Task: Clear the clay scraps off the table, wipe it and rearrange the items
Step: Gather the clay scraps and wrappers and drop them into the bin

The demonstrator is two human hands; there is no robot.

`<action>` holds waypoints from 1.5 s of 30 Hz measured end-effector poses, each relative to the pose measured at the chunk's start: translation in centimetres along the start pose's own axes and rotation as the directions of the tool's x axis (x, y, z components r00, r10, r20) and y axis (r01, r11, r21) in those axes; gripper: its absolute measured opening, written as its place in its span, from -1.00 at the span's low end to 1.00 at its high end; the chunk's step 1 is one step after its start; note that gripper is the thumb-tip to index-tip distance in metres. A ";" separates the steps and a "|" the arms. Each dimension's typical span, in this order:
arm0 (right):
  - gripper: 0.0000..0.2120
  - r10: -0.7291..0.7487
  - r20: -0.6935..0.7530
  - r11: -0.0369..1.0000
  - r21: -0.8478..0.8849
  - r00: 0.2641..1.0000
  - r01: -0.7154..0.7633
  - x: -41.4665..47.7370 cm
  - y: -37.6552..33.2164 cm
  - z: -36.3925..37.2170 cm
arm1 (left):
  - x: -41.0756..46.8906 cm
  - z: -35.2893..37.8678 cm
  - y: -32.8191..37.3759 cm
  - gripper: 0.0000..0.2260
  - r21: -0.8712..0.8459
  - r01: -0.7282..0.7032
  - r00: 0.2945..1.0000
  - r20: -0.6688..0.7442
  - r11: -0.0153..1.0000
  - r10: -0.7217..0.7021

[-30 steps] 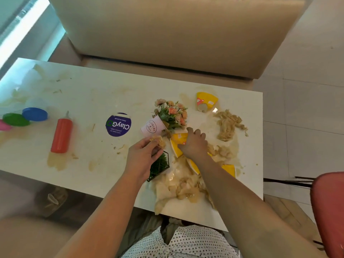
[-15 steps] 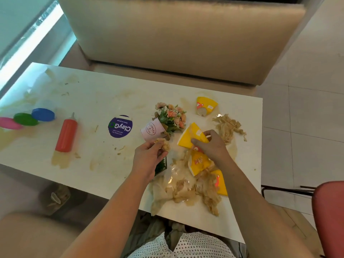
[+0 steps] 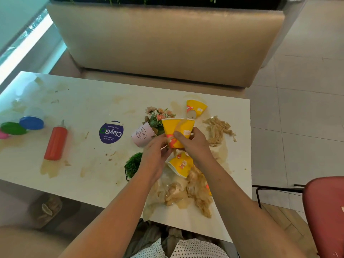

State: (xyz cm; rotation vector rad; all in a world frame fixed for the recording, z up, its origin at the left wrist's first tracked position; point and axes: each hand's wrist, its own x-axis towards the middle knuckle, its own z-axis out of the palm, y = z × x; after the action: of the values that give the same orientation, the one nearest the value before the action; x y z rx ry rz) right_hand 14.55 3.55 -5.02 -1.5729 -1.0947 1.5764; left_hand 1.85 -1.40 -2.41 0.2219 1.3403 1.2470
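Observation:
My right hand point(image 3: 195, 146) grips a yellow paper cup point(image 3: 176, 129) held upright above the white table point(image 3: 83, 108). My left hand point(image 3: 156, 155) pinches a beige clay scrap against the cup's lower left side. A strip of clay hangs over the cup's rim. Another yellow cup point(image 3: 180, 163) lies on its side just below my hands. A third yellow cup point(image 3: 195, 108) lies tipped over further back. Wet clay scraps point(image 3: 188, 192) are heaped near the front edge, and a drier clump point(image 3: 217, 130) lies to the right.
A pink flower pot point(image 3: 142, 134) lies tipped beside the cups, and a small green plant point(image 3: 133, 164) stands by my left wrist. A purple ClayGo lid point(image 3: 111, 132), a red squeeze bottle point(image 3: 55, 141) and coloured tubs point(image 3: 31, 121) are to the left. Red chair point(image 3: 325, 211) at right.
My right hand lifted the yellow cup off the table and turned it upright. My left hand brought its clay scrap up against the cup. The view moved closer.

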 end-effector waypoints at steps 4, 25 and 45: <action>-0.77 -0.064 0.061 0.992 -0.107 0.996 0.070 0.3 -0.6 0.6 | 0.6 -0.8 -0.2 -0.74 0.084 -0.069 0.998 0.005 0.994 0.069; -0.40 -0.006 0.347 0.272 -0.902 0.938 0.335 1.6 7.3 -1.4 | -0.2 -3.7 1.6 -0.76 0.087 -0.107 0.993 0.049 0.990 0.103; -0.81 -0.021 0.580 0.609 -0.639 0.815 0.470 -6.3 2.5 -1.1 | -2.1 -6.3 1.8 -0.74 0.028 -0.126 0.988 -0.086 0.992 0.128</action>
State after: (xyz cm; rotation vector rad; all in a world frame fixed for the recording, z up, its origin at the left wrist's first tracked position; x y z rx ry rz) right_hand 16.39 -3.04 -4.34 -1.3424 -2.4540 1.4263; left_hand -3.61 -5.52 -1.80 0.2747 1.4336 1.3621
